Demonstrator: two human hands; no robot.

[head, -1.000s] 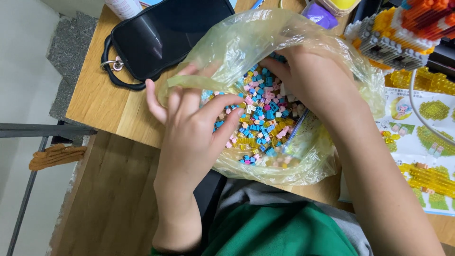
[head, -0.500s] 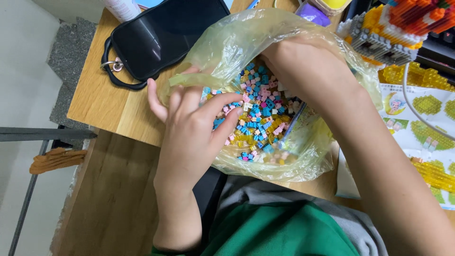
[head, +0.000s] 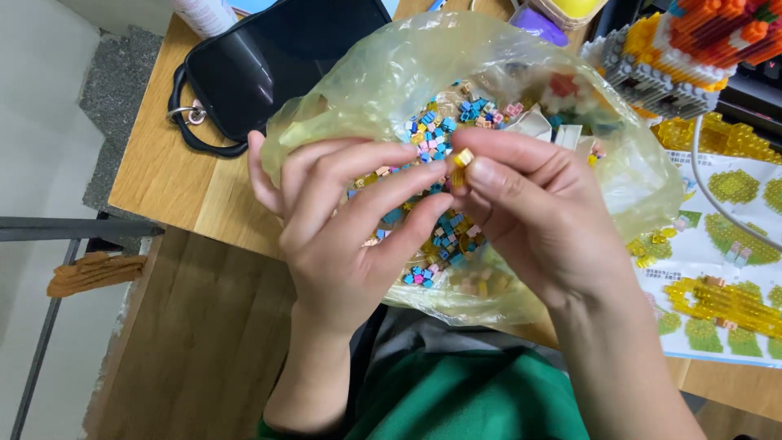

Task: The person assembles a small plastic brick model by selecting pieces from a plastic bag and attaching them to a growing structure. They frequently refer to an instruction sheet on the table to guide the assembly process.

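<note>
A clear yellowish plastic bag (head: 407, 73) full of several tiny coloured bricks (head: 440, 134) lies open on the wooden table (head: 163, 175). My right hand (head: 538, 216) is out of the bag and pinches a small yellow brick (head: 462, 159) between thumb and fingertips. My left hand (head: 342, 236) sits at the bag's near left side, fingers curled over its edge, fingertips meeting the right hand by the yellow brick.
A black pouch with a ring strap (head: 269, 57) lies at the back left. A built brick model (head: 692, 49) stands at the back right above a printed instruction sheet (head: 725, 269). A white cable (head: 709, 187) crosses the sheet. The table edge drops to wooden floor (head: 187, 350).
My right hand has come up out of the bag holding a yellow brick. The left hand has shifted right along the bag edge to meet it.
</note>
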